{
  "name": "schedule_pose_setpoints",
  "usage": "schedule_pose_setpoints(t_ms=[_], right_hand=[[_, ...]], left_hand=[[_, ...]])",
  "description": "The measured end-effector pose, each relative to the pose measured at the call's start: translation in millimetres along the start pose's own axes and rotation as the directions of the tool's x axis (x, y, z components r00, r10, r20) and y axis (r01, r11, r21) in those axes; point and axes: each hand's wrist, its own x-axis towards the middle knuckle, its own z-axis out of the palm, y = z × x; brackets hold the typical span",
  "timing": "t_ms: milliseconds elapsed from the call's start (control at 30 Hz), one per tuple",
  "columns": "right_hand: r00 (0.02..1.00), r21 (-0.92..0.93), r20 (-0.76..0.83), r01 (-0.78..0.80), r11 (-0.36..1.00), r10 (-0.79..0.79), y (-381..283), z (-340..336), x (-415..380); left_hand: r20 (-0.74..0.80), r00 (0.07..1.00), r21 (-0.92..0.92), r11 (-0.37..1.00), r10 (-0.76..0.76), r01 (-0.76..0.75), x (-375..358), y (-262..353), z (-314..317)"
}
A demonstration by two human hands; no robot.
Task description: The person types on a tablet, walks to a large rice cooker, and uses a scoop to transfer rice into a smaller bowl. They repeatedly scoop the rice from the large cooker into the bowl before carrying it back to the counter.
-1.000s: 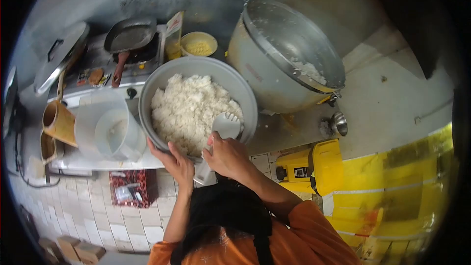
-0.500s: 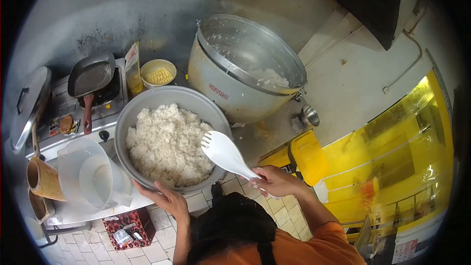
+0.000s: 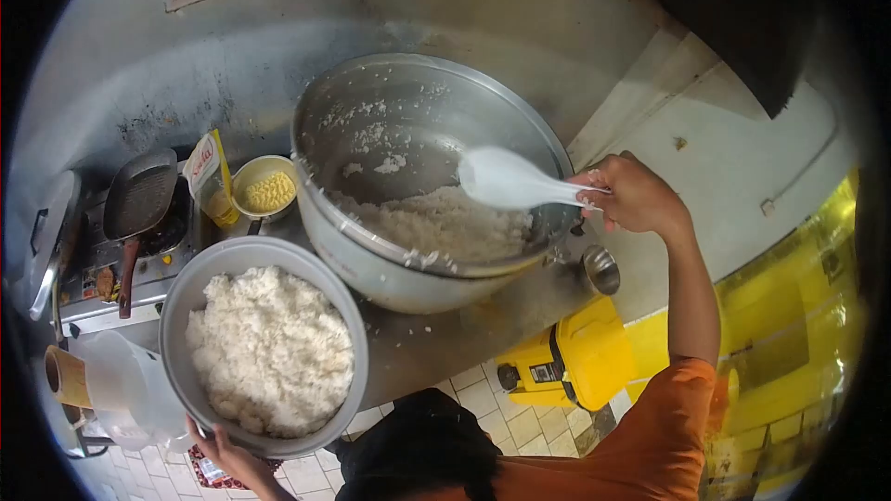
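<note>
White plastic is showing bright in the head view: the rice paddle (image 3: 506,181) is hanging over the open mouth of the big rice cooker pot (image 3: 371,260), its blade just above the rice left inside (image 3: 436,223). The right hand (image 3: 636,195) is gripping the paddle's handle at the pot's right rim, fingers curled tight around it, the arm reaching up in an orange sleeve (image 3: 668,427).

Down at the lower left, the left hand (image 3: 227,455) is clasping the near rim of the grey bowl (image 3: 176,315), fingers wrapped under its edge; only part of the hand is showing. The bowl is sitting heaped with white rice (image 3: 269,348) just beside the cooker pot, at the front of the steel counter (image 3: 445,334).

Behind the bowl, a small yellow bowl of corn (image 3: 267,190) is standing next to a yellow packet (image 3: 209,176). Further left, a dark pan (image 3: 139,195) is resting on a stove (image 3: 93,288). A clear plastic jug (image 3: 116,390) is standing left of the grey bowl. A yellow appliance (image 3: 575,357) is sitting on the tiled floor below the counter.
</note>
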Motion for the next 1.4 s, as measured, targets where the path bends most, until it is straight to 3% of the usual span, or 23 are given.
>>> schedule_pose_setpoints(t_ms=[33,67,100,167,200,267,367,433,500,567,633,767,833,1200,1400], right_hand=[[0.999,-0.139,0.035,-0.009,0.990,0.014,2,-7,14],[1.000,-0.199,0.013,-0.013,0.980,0.015,-4,-17,24],[1.000,-0.188,0.023,0.000,0.982,0.004,4,-27,36],[0.903,-0.395,0.075,0.417,0.819,-0.423,23,-41,55],[0.903,-0.384,0.092,0.421,0.822,-0.420,11,-52,55],[0.970,-0.498,0.235,0.177,0.849,-0.065,-28,-71,54],[0.938,-0.484,0.303,0.302,0.821,-0.166,-20,-32,67],[0.962,-0.508,0.240,0.239,0.827,-0.131,-19,-9,53],[0.953,-0.540,0.302,0.198,0.818,-0.031,-15,7,32],[0.958,-0.533,0.267,0.240,0.811,-0.108,-24,20,-1],[0.950,-0.529,0.301,0.096,0.843,0.081,-39,25,-1],[0.943,-0.534,0.293,0.022,0.845,0.161,-44,48,9],[0.982,-0.534,0.172,0.158,0.831,-0.076,-23,62,13],[0.992,-0.566,0.125,0.086,0.820,-0.018,-14,92,45],[0.982,-0.578,0.051,0.176,0.797,-0.179,6,113,63]], left_hand=[[-0.048,0.999,0.054,0.999,0.007,-0.005,-3,5,8],[-0.057,0.979,0.418,0.895,0.195,-0.154,-2,-6,8],[-0.065,0.977,0.430,0.889,0.204,-0.157,-1,-9,7],[-0.027,0.954,0.577,0.784,0.300,-0.230,3,-14,4],[-0.017,0.950,0.603,0.761,0.310,-0.238,5,-17,0],[-0.029,0.959,0.582,0.785,0.281,-0.212,-4,-10,8],[-0.022,0.966,0.588,0.785,0.259,-0.197,-4,-3,12],[0.058,0.938,0.520,0.792,0.341,-0.320,-1,-6,10],[0.049,0.948,0.530,0.796,0.316,-0.293,1,-8,12],[0.036,0.957,0.560,0.787,0.287,-0.257,-1,-6,15],[0.035,0.962,0.577,0.780,0.271,-0.241,-3,-5,14],[0.041,0.966,0.590,0.774,0.254,-0.229,-3,-6,15],[0.048,0.969,0.596,0.771,0.242,-0.222,-2,-6,13],[0.053,0.977,0.574,0.794,0.207,-0.200,1,-9,2],[0.065,0.977,0.559,0.803,0.204,-0.205,1,-10,-5]])
